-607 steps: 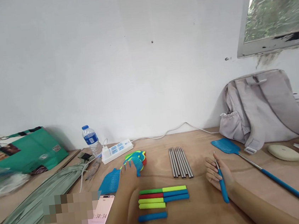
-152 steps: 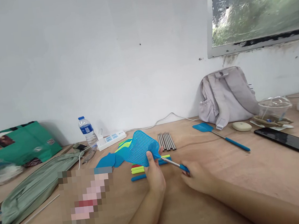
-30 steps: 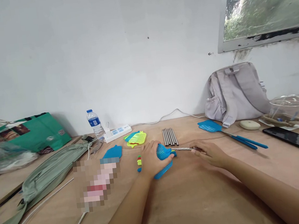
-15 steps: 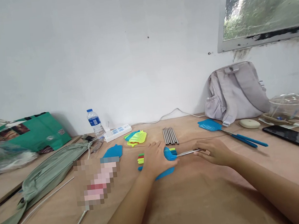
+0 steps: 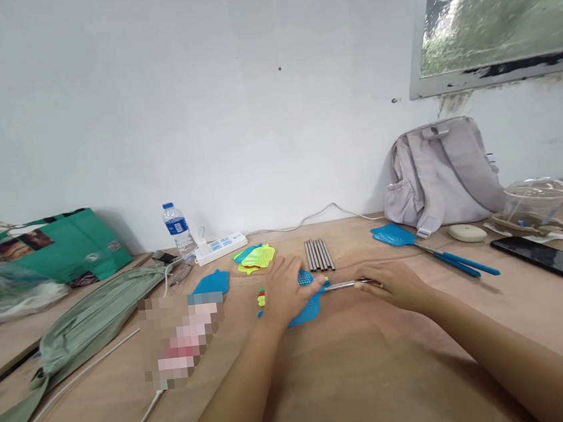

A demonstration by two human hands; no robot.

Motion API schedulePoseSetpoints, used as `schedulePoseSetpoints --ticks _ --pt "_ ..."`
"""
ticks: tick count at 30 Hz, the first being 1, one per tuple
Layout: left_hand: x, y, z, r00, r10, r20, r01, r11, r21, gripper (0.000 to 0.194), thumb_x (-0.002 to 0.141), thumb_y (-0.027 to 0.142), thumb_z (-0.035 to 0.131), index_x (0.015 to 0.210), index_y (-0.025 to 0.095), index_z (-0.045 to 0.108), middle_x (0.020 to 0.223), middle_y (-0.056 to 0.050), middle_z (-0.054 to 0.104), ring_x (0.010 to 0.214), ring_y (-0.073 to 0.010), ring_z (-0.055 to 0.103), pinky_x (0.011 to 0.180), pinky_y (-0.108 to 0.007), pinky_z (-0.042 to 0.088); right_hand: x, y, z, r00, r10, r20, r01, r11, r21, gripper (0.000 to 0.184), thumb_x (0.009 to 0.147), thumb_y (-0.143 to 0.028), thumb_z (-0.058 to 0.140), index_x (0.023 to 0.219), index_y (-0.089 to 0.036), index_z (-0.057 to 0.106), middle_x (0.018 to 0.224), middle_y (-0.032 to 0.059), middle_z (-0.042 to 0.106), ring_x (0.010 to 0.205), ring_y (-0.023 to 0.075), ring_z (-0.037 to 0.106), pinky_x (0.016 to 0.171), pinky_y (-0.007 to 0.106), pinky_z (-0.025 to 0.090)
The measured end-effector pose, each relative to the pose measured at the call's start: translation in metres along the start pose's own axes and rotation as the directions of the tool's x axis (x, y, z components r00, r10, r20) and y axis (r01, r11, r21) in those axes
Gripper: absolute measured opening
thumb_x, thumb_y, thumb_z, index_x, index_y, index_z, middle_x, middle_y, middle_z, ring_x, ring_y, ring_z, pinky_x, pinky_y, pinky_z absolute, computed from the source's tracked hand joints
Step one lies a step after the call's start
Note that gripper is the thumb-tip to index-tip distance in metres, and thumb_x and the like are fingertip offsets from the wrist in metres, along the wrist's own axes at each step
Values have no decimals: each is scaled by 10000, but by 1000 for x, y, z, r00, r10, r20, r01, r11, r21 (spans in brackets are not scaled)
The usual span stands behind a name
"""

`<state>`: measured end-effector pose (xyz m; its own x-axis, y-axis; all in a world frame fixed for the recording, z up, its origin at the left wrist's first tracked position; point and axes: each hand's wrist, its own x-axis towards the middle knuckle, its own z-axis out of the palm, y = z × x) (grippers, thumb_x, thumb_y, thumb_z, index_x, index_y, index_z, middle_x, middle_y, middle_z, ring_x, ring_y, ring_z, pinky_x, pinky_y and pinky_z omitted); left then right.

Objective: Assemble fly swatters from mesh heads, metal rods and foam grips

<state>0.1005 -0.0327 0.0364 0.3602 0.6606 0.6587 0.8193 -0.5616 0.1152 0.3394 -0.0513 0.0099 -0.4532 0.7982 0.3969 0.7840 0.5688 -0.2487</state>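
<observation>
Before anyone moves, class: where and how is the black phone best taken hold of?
Grip the black phone by its two long edges, around mid-length, reaching from above and the near side. It lies flat and looks thin, so its narrow width should suit a pinch; the clear plastic cup stands beyond its far edge.

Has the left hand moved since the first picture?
Yes, to the right in the view: the left hand is now farther from the white power strip and nearer the metal tubes.
</observation>
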Motion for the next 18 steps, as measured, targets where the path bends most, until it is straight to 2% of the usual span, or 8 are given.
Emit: schedulePoseSetpoints --ticks 2,4,6,9,11,13,15,18 --pt "0 -10 -4 982 -3 -190 -10 998 -66 280 808 417 361 902 197 507 927 -62 560 917 -210 485 798 -336 337 1 2 0 998 52 -25 -51 998 44 301 846 -444 369 859 -236 587 816 43 629 738 183 543 627 279 364" --pt "-3 -24 -7 932 -39 -360 1 994 -106 257 817 351 344 948 185 491 973 -77 537 957 -211 464 830 -345 330 2 9 3 990 125 -72 -115 984 135 297 835 -453 382 821 -231 578 751 31 611 692 173 533 602 274 361" --pt "-8 -39 -8 925 -46 -377 -1 992 -123 190 807 301 362 855 181 501 860 -62 538 867 -199 481 791 -339 348 3 18 7 962 224 -159 -170 940 296 312 816 -481 399 765 -219 559 683 18 574 652 162 514 574 267 359" --pt "-15 -55 -9 993 112 -47 -118 981 -152 124 771 252 426 743 184 526 757 -28 521 756 -166 482 735 -306 368 5 29 14 874 432 -221 -183 715 675 353 779 -542 420 722 -207 519 542 -28 448 510 119 427 475 242 319" --pt "-18 -59 -9 955 223 197 -183 962 -202 107 733 251 484 752 191 570 823 -30 524 782 -159 486 738 -289 377 7 32 18 826 540 -165 -132 470 873 355 748 -559 461 747 -207 509 502 -58 372 448 93 360 434 229 284" --pt "-19 -59 -9 905 254 341 -174 953 -248 120 697 264 536 773 202 604 876 -28 521 797 -152 495 734 -272 384 8 33 20 798 593 -103 -90 286 954 351 711 -552 521 779 -208 517 510 -62 379 452 84 358 436 224 284" --pt "-19 -60 -8 864 238 443 -122 954 -274 138 688 287 558 783 212 624 840 -9 531 744 -133 503 686 -245 385 9 33 21 779 623 -65 -89 213 973 348 681 -533 570 798 -207 536 530 -55 417 476 84 377 451 222 296" --pt "-19 -64 -5 802 203 562 -37 955 -293 189 696 339 562 810 210 639 704 19 533 623 -107 479 559 -208 349 9 31 22 767 640 -51 -103 201 974 325 648 -505 618 753 -206 544 559 -48 454 495 85 388 454 219 299"
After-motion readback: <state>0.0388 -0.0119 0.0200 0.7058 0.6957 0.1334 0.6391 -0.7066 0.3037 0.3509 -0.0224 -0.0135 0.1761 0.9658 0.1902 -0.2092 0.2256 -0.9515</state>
